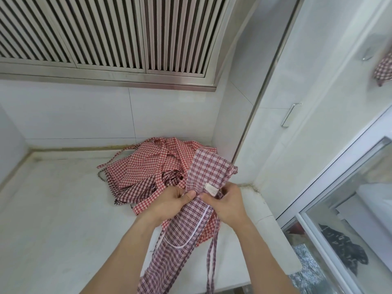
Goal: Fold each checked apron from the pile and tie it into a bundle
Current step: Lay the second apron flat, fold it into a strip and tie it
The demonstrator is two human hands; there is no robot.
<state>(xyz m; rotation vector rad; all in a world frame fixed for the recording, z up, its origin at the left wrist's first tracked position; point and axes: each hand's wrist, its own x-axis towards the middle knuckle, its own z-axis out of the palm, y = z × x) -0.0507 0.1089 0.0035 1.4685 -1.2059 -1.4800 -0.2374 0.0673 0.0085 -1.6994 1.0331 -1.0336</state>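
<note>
A dark-red checked apron [209, 166] folded into a long narrow strip runs from the counter's front edge up past my hands, its top end standing above them. My left hand [169, 203] grips the strip from the left, thumb pressed on the cloth. My right hand [227, 203] pinches it from the right, just below a white label. A thin checked strap [212, 257] hangs down at the right of the strip. Behind my hands lies the pile of red checked aprons [148, 164], loose and tangled with straps.
The white counter [63, 219] sits in a tiled corner under a slatted metal vent [106, 32]. A white cabinet with a metal handle [289, 116] stands on the right. Another checked cloth [384, 68] hangs at the far right. A glass door [350, 219] is low on the right.
</note>
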